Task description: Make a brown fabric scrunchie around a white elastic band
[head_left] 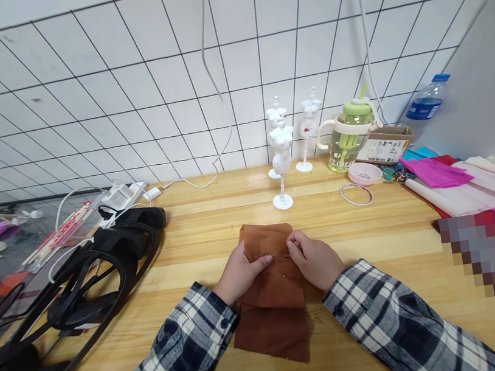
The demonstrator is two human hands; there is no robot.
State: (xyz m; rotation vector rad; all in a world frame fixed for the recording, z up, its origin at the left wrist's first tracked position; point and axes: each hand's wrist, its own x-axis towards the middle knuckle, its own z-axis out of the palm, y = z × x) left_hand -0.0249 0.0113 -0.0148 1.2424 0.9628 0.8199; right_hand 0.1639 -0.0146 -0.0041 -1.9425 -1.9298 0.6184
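Both hands are working on a brown cloth (273,286) lying flat on the wooden table (198,229). The cloth's long axis is running straight away from the person, near end pointing at the chest, far end pointing toward the tiled wall, and it's looking folded or layered, with an upper piece overlapping a lower one.

The left hand (240,272) is resting on the cloth's left edge, fingers (261,262) stretched out flat and pointing right, pressing the fabric down. The right hand (316,260) is sitting on the right edge with thumb and forefinger pinched together at a spot on the fabric, right by the left fingertips. Could be something thin in that pinch, too small to tell.

Just beyond the hands a small white mannequin (281,156) is standing upright, with a second one (310,124) behind it to the right. Further right of the hands: a white ring (356,194), a pink dish (364,173), a green cup (351,134) and a pile of pink fabric (434,173). Well off to the left of the left hand, black straps (81,282) are sprawling across the table.
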